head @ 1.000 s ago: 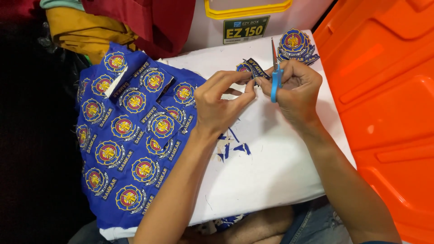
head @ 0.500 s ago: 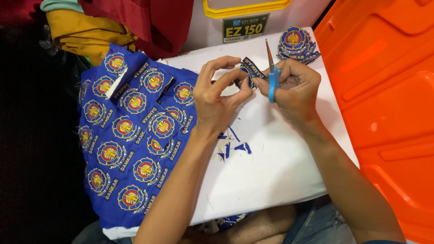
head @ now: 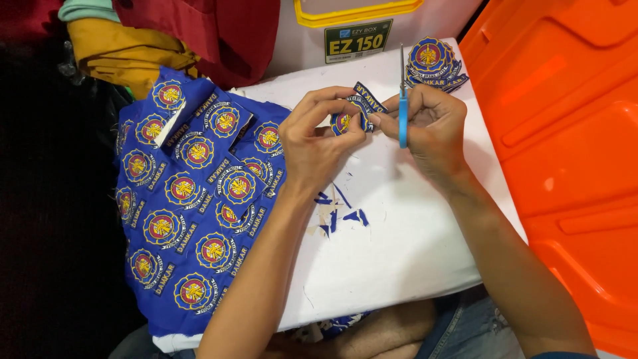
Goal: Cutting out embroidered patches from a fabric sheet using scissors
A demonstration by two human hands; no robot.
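Since half a second ago the scissors have swung a bit more upright and the patch has turned slightly in the fingers; both hands otherwise sit in the same spot over the lid.

Going big to small: a glossy orange moulded plastic panel [head: 571,166] fills the right side. Next is the flat white plastic box lid [head: 399,266] serving as the work surface. Draped over its left edge is a big blue fabric sheet covered in round red-and-yellow embroidered emblems [head: 193,199], still uncut. Top left there's a bundle of mustard-yellow folded cloth [head: 126,56], with dark red cloth beside it.

The left hand [head: 319,143] is closed in a pinch, thumb and fingertips gripping a small blue embroidered patch with a round emblem and a text strip [head: 353,113], held just above the lid, between the two hands. The right hand [head: 432,126] is wrapped shut around blue-handled small scissors [head: 403,100], blades pointing up and away, right beside the patch edge. Can't tell if the blades are actually touching the fabric.

Far edge of the lid, just past the right hand: a little stack of cut-out round blue patches [head: 435,63]. Below the hands, scattered blue fabric trimmings [head: 342,213] lie on the white surface.
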